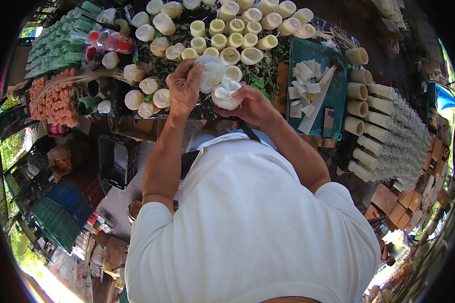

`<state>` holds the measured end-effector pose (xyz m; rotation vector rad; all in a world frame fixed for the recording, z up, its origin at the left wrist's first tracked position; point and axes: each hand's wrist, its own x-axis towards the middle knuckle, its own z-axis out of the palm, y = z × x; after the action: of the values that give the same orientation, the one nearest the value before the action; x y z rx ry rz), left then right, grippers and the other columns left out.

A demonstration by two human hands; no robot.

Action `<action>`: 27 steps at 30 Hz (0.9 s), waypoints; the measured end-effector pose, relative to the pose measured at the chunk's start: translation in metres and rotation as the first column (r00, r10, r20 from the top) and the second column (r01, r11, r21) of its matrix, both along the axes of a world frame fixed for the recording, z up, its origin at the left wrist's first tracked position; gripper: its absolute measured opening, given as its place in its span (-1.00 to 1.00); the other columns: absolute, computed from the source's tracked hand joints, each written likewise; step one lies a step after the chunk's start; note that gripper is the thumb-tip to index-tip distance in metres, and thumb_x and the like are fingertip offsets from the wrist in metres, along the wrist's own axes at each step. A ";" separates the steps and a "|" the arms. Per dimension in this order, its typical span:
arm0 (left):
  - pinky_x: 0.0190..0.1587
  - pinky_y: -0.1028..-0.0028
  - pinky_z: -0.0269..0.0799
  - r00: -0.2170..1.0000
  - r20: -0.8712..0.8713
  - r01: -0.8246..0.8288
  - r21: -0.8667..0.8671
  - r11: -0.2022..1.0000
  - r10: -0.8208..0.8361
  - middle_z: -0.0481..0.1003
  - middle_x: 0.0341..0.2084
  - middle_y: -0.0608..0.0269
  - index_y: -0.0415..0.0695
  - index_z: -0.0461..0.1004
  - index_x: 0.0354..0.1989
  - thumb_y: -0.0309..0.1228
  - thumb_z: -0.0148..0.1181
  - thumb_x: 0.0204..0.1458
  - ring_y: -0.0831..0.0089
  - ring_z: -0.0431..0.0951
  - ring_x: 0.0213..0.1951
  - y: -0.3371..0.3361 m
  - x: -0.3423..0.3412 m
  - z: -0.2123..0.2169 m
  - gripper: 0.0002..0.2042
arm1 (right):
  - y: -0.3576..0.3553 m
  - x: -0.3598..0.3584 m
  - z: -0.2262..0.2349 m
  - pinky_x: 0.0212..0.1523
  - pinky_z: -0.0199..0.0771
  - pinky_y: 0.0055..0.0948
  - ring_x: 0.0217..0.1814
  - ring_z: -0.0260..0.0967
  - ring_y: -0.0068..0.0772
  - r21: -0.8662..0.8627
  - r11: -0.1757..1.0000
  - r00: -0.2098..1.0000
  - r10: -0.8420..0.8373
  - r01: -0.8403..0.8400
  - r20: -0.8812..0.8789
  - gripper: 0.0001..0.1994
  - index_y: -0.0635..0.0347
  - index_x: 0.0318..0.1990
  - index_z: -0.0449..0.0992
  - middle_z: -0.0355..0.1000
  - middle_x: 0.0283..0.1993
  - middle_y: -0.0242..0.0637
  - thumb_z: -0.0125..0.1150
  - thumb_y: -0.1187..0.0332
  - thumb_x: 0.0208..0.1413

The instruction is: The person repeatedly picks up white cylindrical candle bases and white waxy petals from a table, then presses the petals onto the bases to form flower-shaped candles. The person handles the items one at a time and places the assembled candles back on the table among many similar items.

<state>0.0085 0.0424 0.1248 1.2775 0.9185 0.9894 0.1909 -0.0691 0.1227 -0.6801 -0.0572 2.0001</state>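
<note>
My left hand pinches a thin, rounded, translucent white petal-like piece between thumb and fingers. Just to its right, my right hand is closed on a crumpled white flower-shaped piece, its folds turned upward. Both pieces are held close together over the near edge of a dark, speckled table; whether they touch I cannot tell. Right behind them stand several cream, hollow wax cups, some with wicks showing. White rounded lumps with ruffled tops sit to the left of my left hand.
A green tray at the right holds white strips, a hammer and a phone-like slab. Tan cylinders line up beyond it. At the left are a bottle, green stacked pieces and orange ones.
</note>
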 end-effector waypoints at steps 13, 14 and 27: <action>-0.38 0.31 0.52 0.897 -0.378 0.103 0.683 0.723 0.229 0.51 -0.38 0.10 -0.21 0.58 -0.19 -0.63 0.30 0.07 0.14 0.56 -0.39 -0.003 0.009 0.024 -0.85 | -0.004 0.025 0.003 -0.29 0.68 -0.42 -0.14 0.58 -0.47 0.035 0.989 0.967 0.134 -0.144 0.215 -0.55 0.27 0.20 0.39 0.55 -0.02 -0.24 0.20 0.47 0.13; -0.37 0.30 0.52 0.897 -0.371 0.100 0.700 0.707 0.240 0.51 -0.38 0.10 -0.21 0.58 -0.18 -0.63 0.30 0.07 0.14 0.55 -0.38 0.000 0.010 0.025 -0.85 | -0.001 0.027 0.008 -0.29 0.68 -0.42 -0.15 0.58 -0.46 0.027 0.984 0.961 0.164 -0.175 0.222 -0.57 0.28 0.19 0.40 0.56 -0.03 -0.22 0.20 0.47 0.13; -0.37 0.29 0.55 0.754 -0.549 0.401 0.820 0.409 0.362 0.43 -0.35 0.26 -0.05 0.51 -0.08 -0.61 0.22 -0.23 0.24 0.55 -0.37 0.002 0.002 0.011 -0.57 | -0.006 0.037 -0.011 -0.45 0.60 -0.54 -0.41 0.56 -0.48 -0.010 0.975 0.947 0.218 -0.222 0.236 -0.69 0.35 -0.01 0.52 0.59 -0.21 -0.22 0.21 0.47 0.06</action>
<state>0.0109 0.0447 0.1361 2.7850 0.8450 1.0508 0.2276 -0.0750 0.1114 -0.9336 -0.3040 2.1179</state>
